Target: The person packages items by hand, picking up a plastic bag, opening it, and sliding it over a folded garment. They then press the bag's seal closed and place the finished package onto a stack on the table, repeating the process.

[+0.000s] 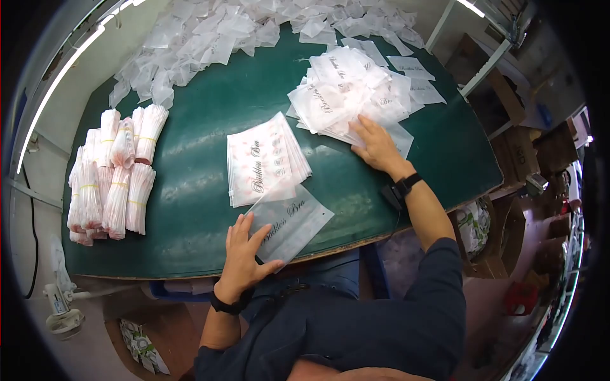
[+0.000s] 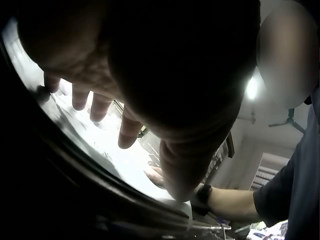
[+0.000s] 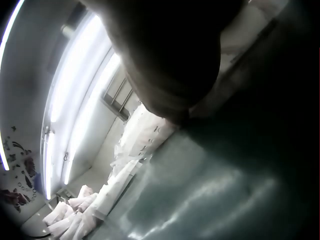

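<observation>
My left hand (image 1: 244, 249), its fingers spread, rests at the left edge of a clear plastic bag (image 1: 297, 219) printed "Backless Bra". That bag lies tilted near the table's front edge, overlapping the bottom of a neat stack of printed bags (image 1: 264, 155) with pink marks. In the left wrist view the fingers of the left hand (image 2: 100, 102) point down over the bright bags. To the right, my right hand (image 1: 378, 147) reaches onto the near edge of a loose pile of printed bags (image 1: 343, 89), fingers extended over it. The right wrist view shows that hand (image 3: 170, 65) dark, its fingertips hidden.
Banded bundles of bags (image 1: 114, 178) are stacked at the left of the green table (image 1: 190, 127). A wide heap of clear bags (image 1: 210, 32) covers the back. A dark object (image 1: 392, 197) lies by the right wrist. Cardboard boxes (image 1: 499, 238) stand beyond the right edge.
</observation>
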`<state>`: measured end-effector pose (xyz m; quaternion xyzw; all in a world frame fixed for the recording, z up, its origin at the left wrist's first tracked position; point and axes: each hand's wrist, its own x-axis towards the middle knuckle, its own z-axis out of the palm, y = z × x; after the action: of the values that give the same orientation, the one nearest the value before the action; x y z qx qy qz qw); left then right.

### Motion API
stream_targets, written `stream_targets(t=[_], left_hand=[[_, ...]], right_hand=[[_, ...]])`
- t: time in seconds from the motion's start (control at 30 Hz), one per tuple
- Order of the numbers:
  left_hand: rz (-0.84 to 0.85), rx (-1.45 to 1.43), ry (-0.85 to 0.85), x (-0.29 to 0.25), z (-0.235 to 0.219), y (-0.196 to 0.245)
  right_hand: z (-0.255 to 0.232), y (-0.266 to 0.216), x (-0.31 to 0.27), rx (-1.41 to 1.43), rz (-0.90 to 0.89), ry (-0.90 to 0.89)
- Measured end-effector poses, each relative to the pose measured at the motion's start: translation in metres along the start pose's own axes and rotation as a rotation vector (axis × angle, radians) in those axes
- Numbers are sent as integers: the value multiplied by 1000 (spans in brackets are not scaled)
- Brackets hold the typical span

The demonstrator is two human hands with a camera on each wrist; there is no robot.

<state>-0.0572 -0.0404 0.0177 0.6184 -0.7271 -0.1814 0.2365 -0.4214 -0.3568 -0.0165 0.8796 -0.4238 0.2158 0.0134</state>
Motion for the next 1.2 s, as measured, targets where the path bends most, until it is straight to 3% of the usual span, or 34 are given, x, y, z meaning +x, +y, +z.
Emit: stream_targets(t=[0.17, 0.23, 0.27, 0.3, 0.33, 0.43, 0.5, 0.57, 0.67, 0.8, 1.1, 1.2], left_hand=[[-10, 106, -4, 8, 16, -9], [-46, 85, 7, 5, 23, -10], [-38, 74, 25, 8, 23, -13], [-21, 65, 46, 12, 20, -16], [-42, 69, 47, 16, 17, -18], [-96, 7, 133, 15, 11, -16], [-130, -2, 133, 16, 10, -19], [-154, -6, 164, 18, 9, -25], [-158, -49, 172, 23, 10, -35], [-163, -121, 161, 26, 10, -45], [-76, -93, 342, 22, 12, -38], [-59, -152, 354, 22, 16, -44]], right_hand=[[41, 74, 70, -42, -24, -4], [44, 73, 85, -98, -19, -9], [44, 70, 91, -165, 26, 89], [43, 62, 99, -237, 78, 195], [36, 44, 106, -221, 65, 187], [16, -30, 79, 163, -154, 258], [4, -95, 49, 402, -241, 73], [-10, -153, 28, 408, -441, -43], [-1, -211, 20, 449, -538, -55], [20, -246, 21, 314, -565, -210], [25, -254, -1, 215, -488, -219], [26, -253, -4, 304, -543, -162]])
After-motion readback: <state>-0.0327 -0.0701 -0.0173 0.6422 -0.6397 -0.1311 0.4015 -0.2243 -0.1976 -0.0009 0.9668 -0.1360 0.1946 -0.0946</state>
